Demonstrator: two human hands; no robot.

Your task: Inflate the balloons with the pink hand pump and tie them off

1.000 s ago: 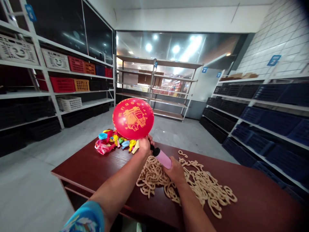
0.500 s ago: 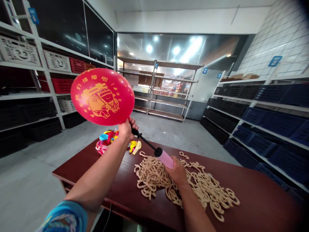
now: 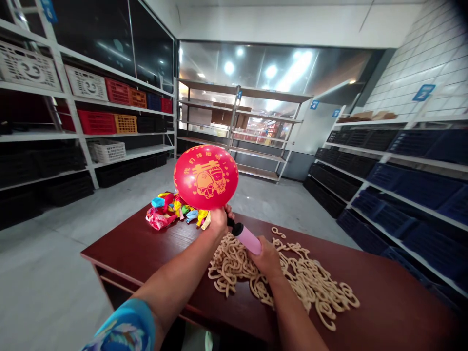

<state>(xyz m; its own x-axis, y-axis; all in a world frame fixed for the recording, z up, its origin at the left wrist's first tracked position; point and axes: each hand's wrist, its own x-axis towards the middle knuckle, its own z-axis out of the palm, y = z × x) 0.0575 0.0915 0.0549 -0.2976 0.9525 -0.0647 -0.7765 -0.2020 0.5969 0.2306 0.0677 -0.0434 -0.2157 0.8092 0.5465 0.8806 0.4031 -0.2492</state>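
A red inflated balloon [image 3: 205, 178] with yellow printing stands above my left hand [image 3: 220, 220]. That hand is closed around the black end of a balloon pump, right at the balloon's neck; the neck itself is hidden. My right hand [image 3: 267, 257] grips the pink barrel of the balloon pump [image 3: 249, 241]. The black rod is pushed almost fully in, so both hands are close together over the table. Below and around the right hand lies a pile of beige curled, hook-like pieces [image 3: 310, 282], some of them linked. Uninflated coloured balloons [image 3: 190, 213] lie left of my left hand.
The dark red table [image 3: 120, 248] has a red patterned plastic bag [image 3: 160, 219] at its far left. Shelves with crates [image 3: 97, 122] run along the left, blue and black crates [image 3: 413, 190] fill the right racks, and a metal rack [image 3: 239, 126] stands at the back.
My left hand has moved right and down toward the right hand, bringing the red balloon along. The pump's rod has slid into the barrel. My right hand has stayed nearly still.
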